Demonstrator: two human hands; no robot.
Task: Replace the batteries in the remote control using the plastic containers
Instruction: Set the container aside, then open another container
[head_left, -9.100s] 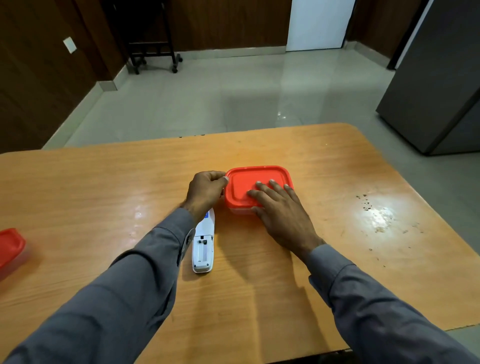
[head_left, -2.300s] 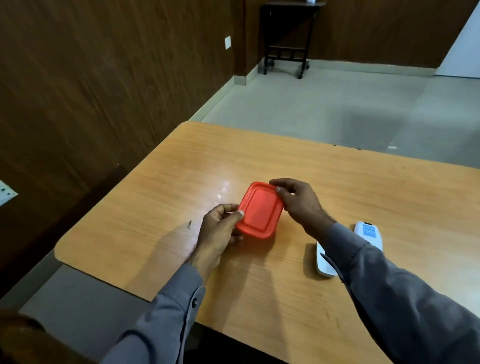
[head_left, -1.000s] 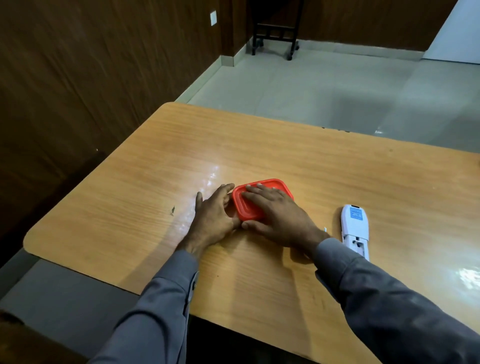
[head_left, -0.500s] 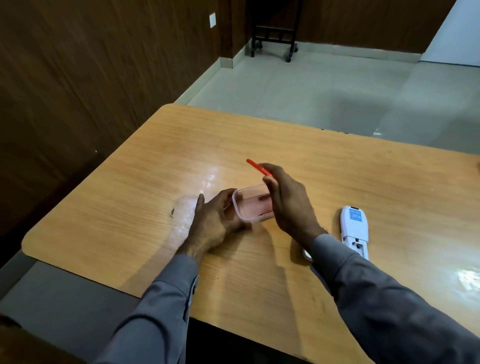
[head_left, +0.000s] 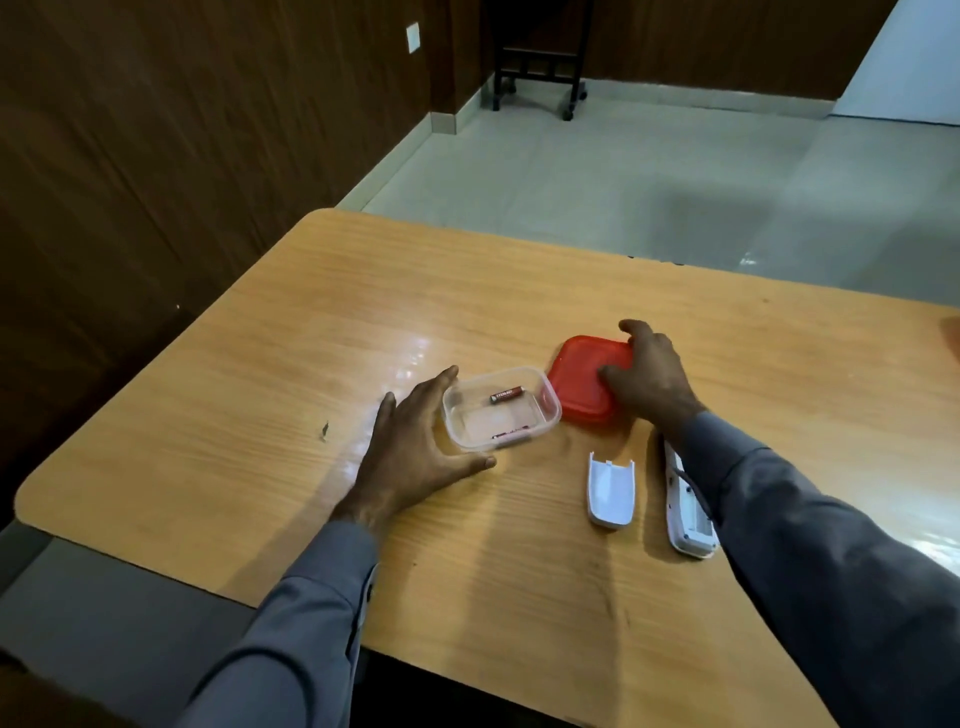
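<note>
Head view, left hand (head_left: 410, 452) cupping container (head_left: 501, 408), right hand (head_left: 649, 376) on lid (head_left: 582, 384)

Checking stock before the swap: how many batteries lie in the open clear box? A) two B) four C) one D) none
A: the clear box holds two batteries, one by its far wall and one by its near wall, with the red lid off and lying beside it.
</note>
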